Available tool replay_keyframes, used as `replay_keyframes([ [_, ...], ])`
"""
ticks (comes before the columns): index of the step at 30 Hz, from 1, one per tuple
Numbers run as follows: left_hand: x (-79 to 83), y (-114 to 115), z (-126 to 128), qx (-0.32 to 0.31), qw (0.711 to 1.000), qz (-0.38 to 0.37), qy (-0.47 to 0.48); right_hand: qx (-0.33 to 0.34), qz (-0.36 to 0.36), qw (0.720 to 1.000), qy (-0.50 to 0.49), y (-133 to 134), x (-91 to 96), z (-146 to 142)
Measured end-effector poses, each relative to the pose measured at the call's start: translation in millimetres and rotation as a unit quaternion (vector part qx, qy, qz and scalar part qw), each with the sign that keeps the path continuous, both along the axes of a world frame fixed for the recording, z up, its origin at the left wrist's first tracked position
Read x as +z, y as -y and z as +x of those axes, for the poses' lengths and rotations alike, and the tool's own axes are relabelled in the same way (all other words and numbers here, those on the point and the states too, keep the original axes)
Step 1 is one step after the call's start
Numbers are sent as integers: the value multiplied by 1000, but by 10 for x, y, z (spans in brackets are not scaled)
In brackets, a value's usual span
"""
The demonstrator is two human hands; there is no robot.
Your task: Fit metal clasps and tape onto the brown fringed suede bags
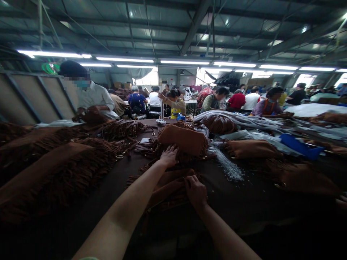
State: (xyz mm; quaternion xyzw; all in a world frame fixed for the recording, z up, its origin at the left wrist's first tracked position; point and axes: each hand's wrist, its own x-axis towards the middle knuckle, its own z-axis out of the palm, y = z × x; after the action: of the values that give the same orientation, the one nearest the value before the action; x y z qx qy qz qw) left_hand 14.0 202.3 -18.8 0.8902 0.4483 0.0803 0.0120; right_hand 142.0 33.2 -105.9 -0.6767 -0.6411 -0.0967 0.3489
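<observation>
My left hand reaches far forward, its fingers curled down onto the fringe at the near edge of a brown suede fringed bag that lies on the dark table. My right hand is closer to me, fingers bent and pressed on another brown fringed bag lying flat under it. Whether either hand grips or only presses is hard to tell in the dim light.
Heaps of brown fringed bags fill the left side. More bags, clear plastic wrapping and a blue object lie to the right. A masked person in white works at the far left; several other workers sit behind.
</observation>
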Motion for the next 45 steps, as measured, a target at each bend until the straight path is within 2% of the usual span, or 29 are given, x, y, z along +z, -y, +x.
replay_keyframes([
  [6, -39, 20, -41, -6, 1000, 18, 21, 5, 2, 1000, -10, 0, 6, -8],
  [12, -254, 208, -117, -16, 993, 67, 101, 1, 2, 1000, 6, 2, 12, -4],
  [17, -438, 340, -152, -14, 994, 28, 103, 1, 6, 1000, 10, -5, 1, 0],
  [23, -567, 360, -133, 4, 997, 12, 81, -4, 9, 1000, 14, -29, -49, 20],
  [31, -610, 376, -125, 18, 995, 18, 95, -7, 11, 1000, 25, -25, -41, 22],
  [45, -590, 367, -150, 17, 992, 20, 123, 5, 12, 1000, 14, -8, -1, 11],
])
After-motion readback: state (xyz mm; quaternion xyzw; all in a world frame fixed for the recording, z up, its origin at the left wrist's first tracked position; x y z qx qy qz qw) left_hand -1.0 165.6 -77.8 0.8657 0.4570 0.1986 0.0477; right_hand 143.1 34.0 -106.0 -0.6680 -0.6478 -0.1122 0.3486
